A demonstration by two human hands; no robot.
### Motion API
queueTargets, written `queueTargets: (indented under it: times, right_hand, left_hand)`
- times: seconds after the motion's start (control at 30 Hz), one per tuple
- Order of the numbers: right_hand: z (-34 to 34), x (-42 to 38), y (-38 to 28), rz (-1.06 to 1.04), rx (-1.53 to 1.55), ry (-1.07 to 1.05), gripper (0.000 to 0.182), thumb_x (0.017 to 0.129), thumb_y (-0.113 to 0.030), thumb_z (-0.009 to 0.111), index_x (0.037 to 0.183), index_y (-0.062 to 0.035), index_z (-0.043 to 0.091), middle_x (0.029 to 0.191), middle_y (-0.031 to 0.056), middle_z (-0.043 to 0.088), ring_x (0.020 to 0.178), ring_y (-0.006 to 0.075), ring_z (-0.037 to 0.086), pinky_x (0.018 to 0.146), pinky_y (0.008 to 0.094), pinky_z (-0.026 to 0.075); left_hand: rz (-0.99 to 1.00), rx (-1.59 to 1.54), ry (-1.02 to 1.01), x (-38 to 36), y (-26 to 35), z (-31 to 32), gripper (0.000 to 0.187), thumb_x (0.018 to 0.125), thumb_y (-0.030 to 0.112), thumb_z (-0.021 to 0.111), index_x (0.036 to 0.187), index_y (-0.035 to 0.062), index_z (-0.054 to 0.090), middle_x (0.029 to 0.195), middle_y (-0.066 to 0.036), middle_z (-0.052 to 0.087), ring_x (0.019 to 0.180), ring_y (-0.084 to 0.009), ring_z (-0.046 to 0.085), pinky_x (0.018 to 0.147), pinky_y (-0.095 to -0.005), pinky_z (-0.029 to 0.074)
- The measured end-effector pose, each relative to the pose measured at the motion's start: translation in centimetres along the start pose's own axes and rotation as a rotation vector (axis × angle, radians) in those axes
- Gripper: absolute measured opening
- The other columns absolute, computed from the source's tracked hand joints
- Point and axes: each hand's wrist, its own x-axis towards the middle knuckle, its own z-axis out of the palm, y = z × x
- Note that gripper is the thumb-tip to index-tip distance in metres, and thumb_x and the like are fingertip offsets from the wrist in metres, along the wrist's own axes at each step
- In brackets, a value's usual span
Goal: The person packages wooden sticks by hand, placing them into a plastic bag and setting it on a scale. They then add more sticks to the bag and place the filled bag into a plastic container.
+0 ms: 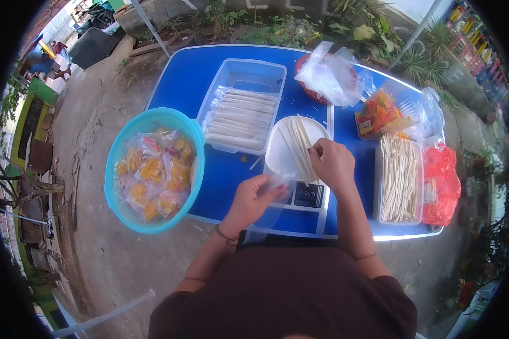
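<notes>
A clear plastic bag (pixel 272 202) hangs from my left hand (pixel 249 200), its top edge pinched between thumb and fingers. My right hand (pixel 332 164) is closed at the right side of a small bundle of pale stick-shaped snacks (pixel 297 144), its fingertips gripping them. These sticks lie lengthwise on the white tray (pixel 274 155) of a digital kitchen scale (pixel 306 195), whose dark button panel faces me. Just left of the scale stands a clear plastic box (pixel 277 85) with filled bags of pale sticks (pixel 240 118) laid in a row.
A turquoise basin (pixel 112 183) of bagged yellow snacks stands left. On the right are a container of loose sticks (pixel 400 178), a red plastic bag (pixel 441 181) and a box of orange packets (pixel 377 113). Behind the scale, a red basket (pixel 316 93) holds clear bags (pixel 328 73).
</notes>
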Motion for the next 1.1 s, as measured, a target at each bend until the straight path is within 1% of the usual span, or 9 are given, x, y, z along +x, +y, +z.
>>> queueTargets:
  times: [0.13, 0.23, 0.37, 0.53, 0.6, 0.7, 0.8, 0.93, 1.1]
  right_hand:
    - [-1.0, -0.3, -0.6, 0.028, 0.232, -0.019, 0.012, 0.085, -0.014, 0.065, 0.083, -0.0018, 0.064, 0.078, 0.017, 0.067, 0.069, 0.0348, 0.064, 0.063, 0.0425, 0.049]
    - [-2.0, -0.9, -1.8, 0.005, 0.395, -0.085, 0.009, 0.085, -0.007, 0.064, 0.085, 0.001, 0.061, 0.08, 0.0196, 0.066, 0.07, 0.0372, 0.063, 0.064, 0.0433, 0.049]
    - [-1.8, -2.4, -2.5, -0.174, 0.418, -0.038, 0.009, 0.085, -0.004, 0.063, 0.085, 0.0029, 0.057, 0.08, 0.0203, 0.064, 0.073, 0.0383, 0.062, 0.065, 0.0439, 0.048]
    - [-1.7, -2.8, -2.0, -0.154, 0.362, -0.106, 0.008, 0.081, 0.0, 0.062, 0.085, 0.004, 0.056, 0.082, 0.0231, 0.062, 0.076, 0.0433, 0.06, 0.068, 0.0461, 0.048]
    - [-2.0, -2.8, -2.0, -0.207, 0.41, -0.103, 0.008, 0.08, 0.001, 0.061, 0.086, 0.0046, 0.057, 0.083, 0.0243, 0.062, 0.077, 0.0454, 0.059, 0.069, 0.0462, 0.048]
    - [-2.9, -2.4, -1.8, -0.102, 0.474, -0.208, 0.008, 0.082, 0.002, 0.061, 0.087, 0.0064, 0.057, 0.083, 0.0229, 0.063, 0.076, 0.0407, 0.062, 0.067, 0.0407, 0.05]
    - [-3.6, -2.1, -2.1, -0.114, 0.662, 0.023, 0.005, 0.089, 0.002, 0.06, 0.092, 0.0059, 0.058, 0.083, 0.0166, 0.066, 0.071, 0.0261, 0.065, 0.066, 0.0321, 0.051]
    - [-4.7, -2.0, -2.2, -0.128, 1.068, 0.215, 0.008, 0.098, -0.003, 0.054, 0.099, 0.004, 0.057, 0.09, 0.0081, 0.065, 0.072, 0.0091, 0.057, 0.067, 0.0238, 0.049]
    - [-5.7, -2.7, -3.2, -0.225, 1.317, 0.327, 0.014, 0.099, -0.009, 0.055, 0.101, 0.0046, 0.056, 0.091, 0.0127, 0.064, 0.073, 0.0121, 0.058, 0.068, 0.0239, 0.048]
  left_hand:
    - [-0.006, -0.301, -0.019, 1.4, -0.4, 0.6, 0.025, 0.1, 0.02, 0.056, 0.109, -0.0021, 0.065, 0.101, -0.002, 0.067, 0.09, -0.0059, 0.059, 0.079, -0.0216, 0.047]
    - [-0.054, -0.436, -0.051, 2.6, -0.7, 0.9, 0.031, 0.101, 0.026, 0.052, 0.114, -0.0002, 0.061, 0.11, -0.005, 0.066, 0.1, -0.0072, 0.059, 0.088, -0.0216, 0.046]
    - [-0.06, -0.439, -0.073, 3.3, -0.5, 1.5, 0.03, 0.101, 0.027, 0.053, 0.115, 0.0014, 0.062, 0.105, -0.001, 0.065, 0.091, -0.0053, 0.058, 0.083, -0.022, 0.046]
    - [0.028, -0.24, -0.13, 3.0, 0.4, 2.2, 0.03, 0.101, 0.027, 0.055, 0.111, 0.0007, 0.064, 0.102, -0.002, 0.066, 0.092, -0.0039, 0.057, 0.083, -0.0203, 0.045]
    - [0.072, -0.204, -0.076, 2.8, 0.5, 2.6, 0.027, 0.1, 0.025, 0.057, 0.106, 0.0003, 0.066, 0.092, -0.001, 0.065, 0.083, -0.0037, 0.055, 0.075, -0.0203, 0.045]
    - [0.11, -0.123, 0.027, 2.6, 0.7, 2.3, 0.022, 0.097, 0.02, 0.061, 0.1, -0.0004, 0.068, 0.083, -0.002, 0.066, 0.076, -0.0046, 0.057, 0.07, -0.0206, 0.046]
    - [0.144, -0.117, 0.095, 2.0, 1.5, 1.9, 0.018, 0.093, 0.016, 0.066, 0.099, -0.0015, 0.068, 0.083, -0.004, 0.07, 0.074, -0.0063, 0.061, 0.067, -0.0208, 0.048]
    - [0.189, -0.098, 0.117, 1.0, 2.7, 2.0, 0.016, 0.088, 0.011, 0.071, 0.098, -0.0022, 0.069, 0.087, -0.008, 0.073, 0.079, -0.008, 0.066, 0.068, -0.0213, 0.05]
    - [0.238, 0.074, 0.154, 0.5, 3.5, 2.5, 0.015, 0.085, 0.013, 0.075, 0.093, -0.0001, 0.073, 0.082, -0.008, 0.073, 0.073, -0.0089, 0.067, 0.065, -0.0216, 0.05]
